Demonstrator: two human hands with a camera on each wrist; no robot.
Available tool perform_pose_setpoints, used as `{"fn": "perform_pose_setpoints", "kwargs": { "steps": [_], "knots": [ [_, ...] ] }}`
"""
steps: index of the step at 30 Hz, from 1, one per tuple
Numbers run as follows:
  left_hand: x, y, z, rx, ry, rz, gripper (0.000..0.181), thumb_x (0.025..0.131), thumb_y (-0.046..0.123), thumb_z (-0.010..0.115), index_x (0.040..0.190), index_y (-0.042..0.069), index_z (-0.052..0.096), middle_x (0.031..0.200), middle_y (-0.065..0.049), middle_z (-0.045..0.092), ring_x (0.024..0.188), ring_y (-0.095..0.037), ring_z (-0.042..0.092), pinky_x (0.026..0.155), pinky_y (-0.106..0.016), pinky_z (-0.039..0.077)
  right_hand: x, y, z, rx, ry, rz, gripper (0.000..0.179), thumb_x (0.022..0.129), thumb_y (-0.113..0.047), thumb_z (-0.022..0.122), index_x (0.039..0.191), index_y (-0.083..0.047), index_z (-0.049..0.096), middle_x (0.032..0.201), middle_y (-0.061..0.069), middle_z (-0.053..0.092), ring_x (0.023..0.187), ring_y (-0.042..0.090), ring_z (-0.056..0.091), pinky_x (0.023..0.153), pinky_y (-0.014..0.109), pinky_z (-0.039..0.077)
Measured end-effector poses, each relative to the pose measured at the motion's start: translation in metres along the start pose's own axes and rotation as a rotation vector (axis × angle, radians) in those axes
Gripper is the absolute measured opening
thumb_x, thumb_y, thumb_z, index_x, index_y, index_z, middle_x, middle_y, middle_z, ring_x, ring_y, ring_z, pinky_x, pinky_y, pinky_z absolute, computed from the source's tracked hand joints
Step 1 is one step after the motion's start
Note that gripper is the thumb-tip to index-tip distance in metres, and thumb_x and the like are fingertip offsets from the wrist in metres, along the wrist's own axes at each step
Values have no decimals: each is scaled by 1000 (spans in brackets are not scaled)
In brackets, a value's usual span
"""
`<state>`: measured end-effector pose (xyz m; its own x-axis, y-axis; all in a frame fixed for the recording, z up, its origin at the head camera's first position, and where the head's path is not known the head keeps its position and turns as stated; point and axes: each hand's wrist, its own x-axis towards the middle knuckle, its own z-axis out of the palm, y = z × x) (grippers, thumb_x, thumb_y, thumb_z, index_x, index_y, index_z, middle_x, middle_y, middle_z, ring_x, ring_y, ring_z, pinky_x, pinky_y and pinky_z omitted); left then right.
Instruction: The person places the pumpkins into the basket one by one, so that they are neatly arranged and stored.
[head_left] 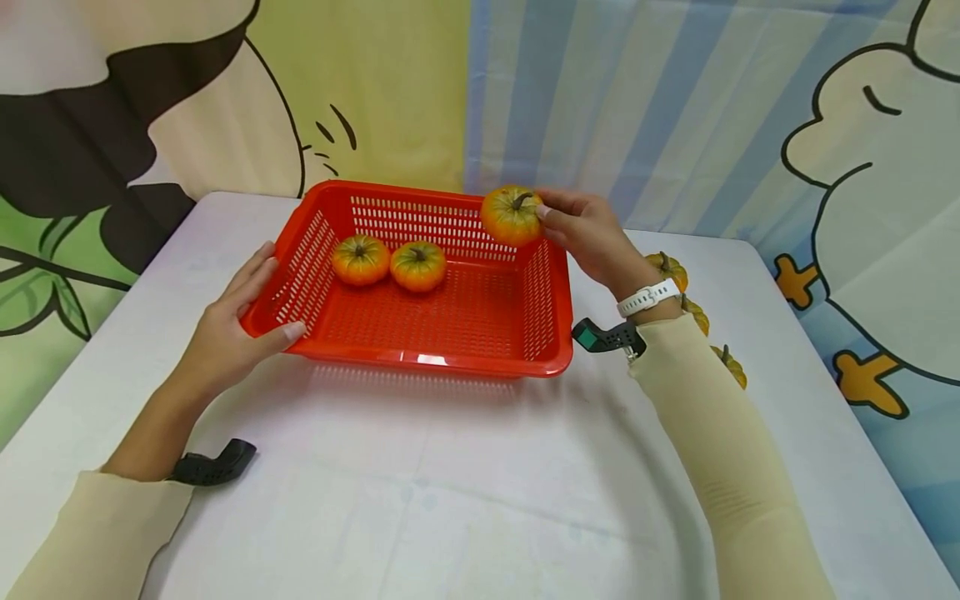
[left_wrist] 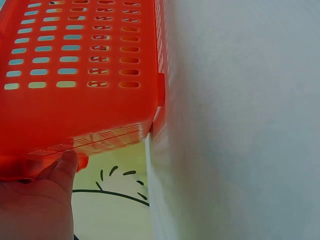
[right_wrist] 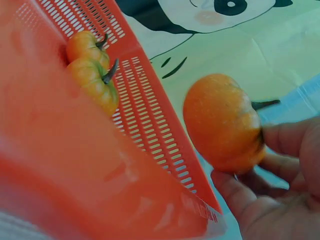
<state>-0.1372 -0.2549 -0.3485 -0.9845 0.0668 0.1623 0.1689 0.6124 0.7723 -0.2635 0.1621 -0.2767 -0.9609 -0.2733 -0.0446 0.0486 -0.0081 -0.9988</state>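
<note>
My right hand (head_left: 588, 237) pinches a small orange pumpkin (head_left: 512, 215) between thumb and fingers, above the back right corner of a red plastic basket (head_left: 420, 360). In the right wrist view the held pumpkin (right_wrist: 220, 122) shows its dark stem pointing right. Two more small pumpkins, a left one (head_left: 360, 260) and a right one (head_left: 417, 267), sit side by side on the basket floor. At the basket's left end rests my left hand (head_left: 228, 325), its thumb over the front rim and its fingers along the side. The left wrist view shows those fingers against the basket's outside (left_wrist: 80, 110).
Several small pumpkins (head_left: 669, 271) lie on the white table (head_left: 420, 492) to the right, partly hidden behind my right forearm. A cartoon-printed curtain (head_left: 585, 92) hangs right behind the table's back edge.
</note>
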Motion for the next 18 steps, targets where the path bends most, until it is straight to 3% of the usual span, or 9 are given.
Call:
{"fn": "perform_pose_setpoints", "kwargs": {
  "steps": [13, 18],
  "knots": [
    [-1, 0, 1, -1, 0, 3, 91, 83, 24, 76, 155, 21, 20, 158, 20, 13, 145, -14, 16, 89, -42, 44, 13, -3, 16, -126, -167, 4, 41, 98, -8, 56, 138, 1, 52, 134, 16, 56, 113, 24, 59, 96, 32, 49],
    [0, 1, 0, 2, -5, 0, 91, 83, 24, 76, 155, 21, 20, 159, 20, 13, 145, -15, 16, 89, -39, 45, 17, -1, 20, -194, -196, 38, 42, 99, -9, 56, 139, -1, 52, 133, 14, 57, 113, 24, 59, 97, 34, 49]
  ]
}}
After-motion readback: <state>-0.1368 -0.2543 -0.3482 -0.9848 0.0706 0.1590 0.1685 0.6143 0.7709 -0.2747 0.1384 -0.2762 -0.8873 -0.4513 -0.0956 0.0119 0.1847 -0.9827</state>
